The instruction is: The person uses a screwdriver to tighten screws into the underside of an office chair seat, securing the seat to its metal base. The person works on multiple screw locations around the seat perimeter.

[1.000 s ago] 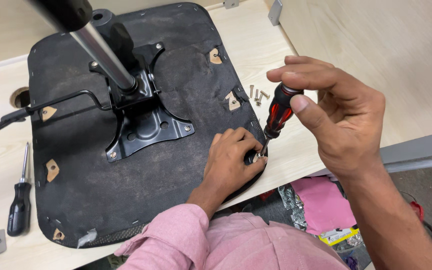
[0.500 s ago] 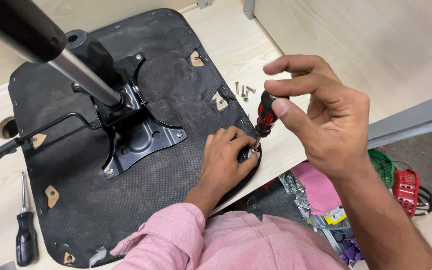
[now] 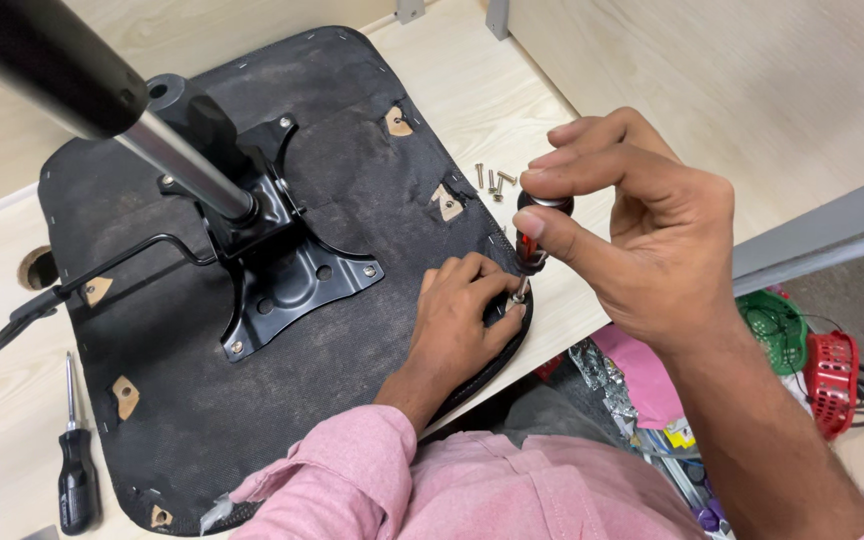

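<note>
Upturned black chair seat [image 3: 252, 420] lies on the light wooden worktop [image 3: 472, 110], its near edge hanging over the worktop's near edge. Black metal mounting plate [image 3: 292, 280] bolted at seat centre, with the gas-lift column [image 3: 172, 160] rising toward the camera.

Right hand [image 3: 652, 250] pinches the cap of a red-and-black screwdriver [image 3: 532, 235] between thumb and fingertips, held upright, tip down at the seat's near right edge. Left hand [image 3: 462, 320] rests on the seat fabric, fingers curled round the screwdriver tip, steadying it; screw itself hidden.

Loose screws [image 3: 492, 180] lie on the worktop just beside the seat's right edge. A second screwdriver [image 3: 77, 460], black handle, lies near the worktop's near left corner, just left of the seat.

Below the worktop's right edge: pink bag [image 3: 642, 380], crinkled silver foil packet [image 3: 597, 365], green basket [image 3: 782, 330], red basket [image 3: 832, 370].
</note>
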